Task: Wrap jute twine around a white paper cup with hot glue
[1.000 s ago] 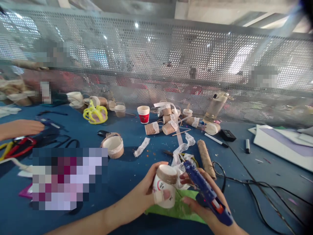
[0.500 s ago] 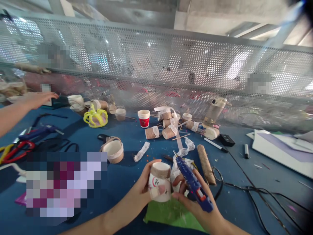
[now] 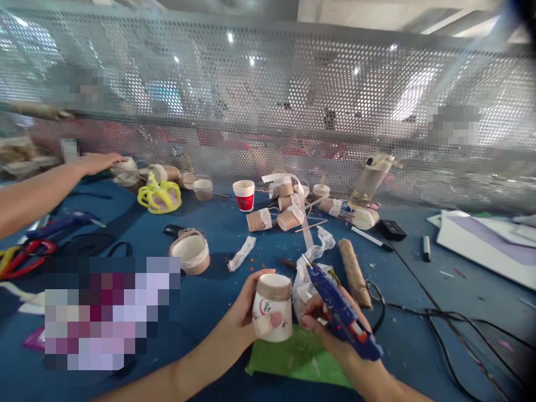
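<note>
My left hand (image 3: 245,314) is wrapped round a white paper cup (image 3: 272,307) with brown twine wound about its rim, held upright over a green sheet (image 3: 299,360). A bandage covers my thumb on the cup. My right hand (image 3: 335,338) grips a blue glue gun (image 3: 341,312), its nozzle pointing up and away, just right of the cup. Crumpled white lace ribbon (image 3: 307,276) lies behind the gun.
On the blue table are a twine roll (image 3: 354,272), a twine-wrapped bowl (image 3: 191,252), a red and white cup (image 3: 244,195), several wrapped cups, a yellow crown (image 3: 161,195), markers, black cables (image 3: 439,321) and white boards (image 3: 486,245). Another person's arm (image 3: 46,181) reaches along the far left. A perforated metal screen (image 3: 268,100) backs the table.
The other person's hand has moved from the table's left edge up and right to the items near the yellow crown. My hands with cup and glue gun have shifted only slightly.
</note>
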`<state>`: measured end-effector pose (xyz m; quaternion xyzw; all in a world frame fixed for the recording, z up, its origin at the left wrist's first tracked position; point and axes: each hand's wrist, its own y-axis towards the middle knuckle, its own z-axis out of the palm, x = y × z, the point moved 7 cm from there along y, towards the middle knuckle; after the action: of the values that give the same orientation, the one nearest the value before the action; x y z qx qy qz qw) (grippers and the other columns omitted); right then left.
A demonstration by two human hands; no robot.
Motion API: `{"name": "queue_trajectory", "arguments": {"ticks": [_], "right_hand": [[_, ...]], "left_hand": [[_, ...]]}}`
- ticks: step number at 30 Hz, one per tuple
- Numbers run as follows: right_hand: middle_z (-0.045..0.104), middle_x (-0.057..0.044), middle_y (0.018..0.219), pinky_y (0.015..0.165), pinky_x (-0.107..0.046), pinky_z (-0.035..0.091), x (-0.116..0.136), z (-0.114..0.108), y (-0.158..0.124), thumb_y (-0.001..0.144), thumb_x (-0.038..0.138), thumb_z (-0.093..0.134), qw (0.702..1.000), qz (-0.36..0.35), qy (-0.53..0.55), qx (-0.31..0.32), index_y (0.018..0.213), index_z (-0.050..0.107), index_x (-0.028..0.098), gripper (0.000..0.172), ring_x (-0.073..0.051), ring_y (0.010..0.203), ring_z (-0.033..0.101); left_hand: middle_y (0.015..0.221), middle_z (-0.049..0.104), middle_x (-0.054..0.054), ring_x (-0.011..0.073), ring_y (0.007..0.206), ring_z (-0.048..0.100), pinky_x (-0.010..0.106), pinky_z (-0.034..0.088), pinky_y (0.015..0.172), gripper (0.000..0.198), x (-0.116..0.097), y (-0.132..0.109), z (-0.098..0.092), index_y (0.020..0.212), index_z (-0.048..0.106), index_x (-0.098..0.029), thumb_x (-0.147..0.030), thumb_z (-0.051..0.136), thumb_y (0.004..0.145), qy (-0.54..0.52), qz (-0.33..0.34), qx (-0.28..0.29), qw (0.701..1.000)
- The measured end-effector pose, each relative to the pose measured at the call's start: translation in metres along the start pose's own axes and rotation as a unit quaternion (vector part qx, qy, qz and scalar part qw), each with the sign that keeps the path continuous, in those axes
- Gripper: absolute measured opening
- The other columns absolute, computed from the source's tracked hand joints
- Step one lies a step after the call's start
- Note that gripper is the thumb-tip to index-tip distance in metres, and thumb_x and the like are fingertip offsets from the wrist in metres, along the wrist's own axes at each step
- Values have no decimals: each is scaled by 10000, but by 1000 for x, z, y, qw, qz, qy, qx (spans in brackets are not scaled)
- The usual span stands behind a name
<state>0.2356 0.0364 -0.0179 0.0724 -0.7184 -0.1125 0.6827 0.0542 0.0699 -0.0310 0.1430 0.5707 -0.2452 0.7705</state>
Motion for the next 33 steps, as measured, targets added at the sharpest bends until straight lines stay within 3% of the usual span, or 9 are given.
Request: {"name": "queue_trajectory", "arguments": {"ticks": [4,9,17,22,27,33], "right_hand": [[676,21,793,708,-227,547,6,-3,1,808,229,773,999,31,23,-20,852,650,242,131,-142,727,652],[672,29,791,694,-253,521,5,-9,0,794,234,794,998,42,40,-27,822,612,250,185,-146,726,635],[681,28,794,736,-286,523,16,-12,-3,792,211,793,999,-4,22,-26,848,608,254,198,-163,738,647],[646,0,791,649,-275,512,13,-10,-3,849,275,724,999,39,-27,23,819,603,221,136,-165,686,627],[603,-1,764,608,-261,450,21,-16,-2,868,230,681,990,-38,-128,36,777,555,215,157,-152,659,552],[459,34,691,554,-269,341,21,-7,-7,844,152,609,986,-43,-107,123,740,434,228,217,-129,584,409]], "left_hand": [[1248,588,21,208,1137,556,344,459,951,578,0,1,0,1349,379,-341,-382,698,869,18,-16,-12,1000],[1151,604,29,200,1005,585,321,499,849,623,-2,6,-2,1229,423,-289,-455,787,752,29,16,-48,998],[1076,597,-8,154,894,586,284,504,811,576,-6,2,0,1306,346,-335,-385,701,856,87,-15,-45,995],[1104,561,1,168,909,575,288,518,790,492,-13,0,0,1270,396,-340,-388,681,872,99,19,-48,994],[1101,555,17,169,882,573,288,529,766,578,-21,0,-5,1303,368,-329,-410,709,843,98,37,-78,991],[1177,528,21,155,900,544,258,505,776,617,-25,-3,-8,1379,349,-353,-414,687,866,137,45,-93,985]]}}
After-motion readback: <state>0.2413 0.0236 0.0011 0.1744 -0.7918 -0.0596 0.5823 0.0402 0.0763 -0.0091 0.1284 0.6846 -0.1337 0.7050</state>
